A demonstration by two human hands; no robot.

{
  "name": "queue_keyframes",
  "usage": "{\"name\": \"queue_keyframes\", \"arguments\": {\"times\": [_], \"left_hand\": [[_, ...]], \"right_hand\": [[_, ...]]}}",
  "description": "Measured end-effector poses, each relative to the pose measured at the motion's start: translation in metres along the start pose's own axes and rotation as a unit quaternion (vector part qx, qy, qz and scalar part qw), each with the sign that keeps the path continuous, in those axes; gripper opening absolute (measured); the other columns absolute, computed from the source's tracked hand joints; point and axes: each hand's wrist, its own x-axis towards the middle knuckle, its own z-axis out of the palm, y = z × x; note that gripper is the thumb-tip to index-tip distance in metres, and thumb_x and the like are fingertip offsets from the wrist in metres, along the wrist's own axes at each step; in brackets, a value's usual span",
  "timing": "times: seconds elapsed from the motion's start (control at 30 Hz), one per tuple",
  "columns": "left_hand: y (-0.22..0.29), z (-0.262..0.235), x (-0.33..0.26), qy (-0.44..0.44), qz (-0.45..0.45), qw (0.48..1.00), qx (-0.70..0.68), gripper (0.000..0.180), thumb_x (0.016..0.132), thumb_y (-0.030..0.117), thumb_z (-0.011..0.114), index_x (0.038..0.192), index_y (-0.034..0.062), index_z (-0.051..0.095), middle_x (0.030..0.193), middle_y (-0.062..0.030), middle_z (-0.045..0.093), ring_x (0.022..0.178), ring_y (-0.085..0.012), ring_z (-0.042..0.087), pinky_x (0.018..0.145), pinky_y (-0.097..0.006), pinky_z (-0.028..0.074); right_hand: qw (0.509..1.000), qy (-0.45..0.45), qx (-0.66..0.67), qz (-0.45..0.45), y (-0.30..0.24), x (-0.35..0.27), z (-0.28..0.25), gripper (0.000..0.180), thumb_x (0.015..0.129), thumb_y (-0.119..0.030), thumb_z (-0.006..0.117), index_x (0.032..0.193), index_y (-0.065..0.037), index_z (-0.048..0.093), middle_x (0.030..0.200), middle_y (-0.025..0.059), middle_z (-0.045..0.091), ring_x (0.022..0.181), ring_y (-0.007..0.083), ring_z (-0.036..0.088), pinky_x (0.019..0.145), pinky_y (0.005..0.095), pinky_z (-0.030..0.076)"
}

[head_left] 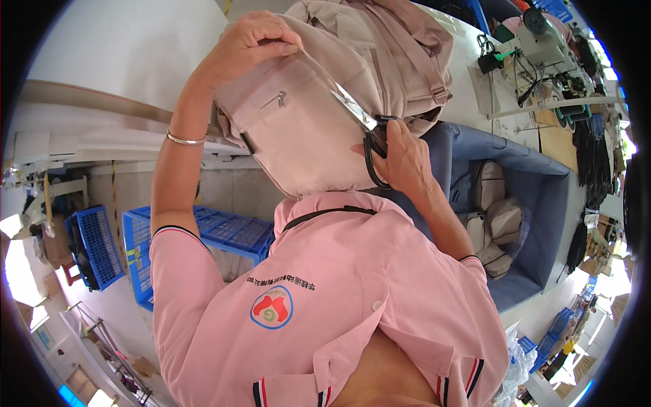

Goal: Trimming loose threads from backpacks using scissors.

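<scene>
A beige fabric bag panel (305,129) with a small zip pull (279,100) hangs in front of my chest. At its far upper edge my left hand (261,42) pinches the cloth between thumb and fingers. My right hand (405,159) grips a pair of scissors (356,108) by the black handles. Their silver blades lie along the panel's right edge, pointing toward my left hand; whether thread or cloth is between them I cannot make out. Behind the panel, more beige bags (407,47) with straps and a buckle lie on the table.
To my right stands a blue-grey fabric-lined bin (542,230) with several beige bundles (498,203) inside. A blue plastic crate (230,234) is on my left. The white table (135,41) stretches across the far side, with a sewing machine (546,44) at the far right.
</scene>
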Motion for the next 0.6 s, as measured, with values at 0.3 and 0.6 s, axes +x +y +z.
{"name": "queue_keyframes", "arguments": {"times": [0.3, 0.6], "left_hand": [[-0.003, 0.006, -0.003, -0.015, -0.043, 0.999, -0.025, 0.010, 0.089, 0.012, 0.068, 0.091, 0.0050, 0.074, 0.084, 0.0016, 0.066, 0.093, -0.0133, 0.055, 0.092, -0.029, 0.042], [-0.011, 0.017, -0.003, 0.030, 0.012, 0.999, 0.034, 0.009, 0.088, 0.015, 0.069, 0.091, 0.0110, 0.076, 0.083, 0.0018, 0.068, 0.093, -0.0133, 0.058, 0.102, -0.033, 0.038]], "right_hand": [[0.996, -0.061, -0.027, 0.061, 0.000, -0.002, 0.006, 0.058, 0.082, -0.053, 0.074, 0.087, 0.001, 0.053, 0.073, 0.0167, 0.063, 0.063, 0.0359, 0.065, 0.054, 0.0428, 0.050], [0.998, -0.052, -0.004, 0.041, -0.009, 0.015, 0.003, 0.059, 0.083, -0.052, 0.074, 0.088, 0.002, 0.051, 0.081, 0.0204, 0.061, 0.071, 0.0424, 0.062, 0.062, 0.0480, 0.048]]}}
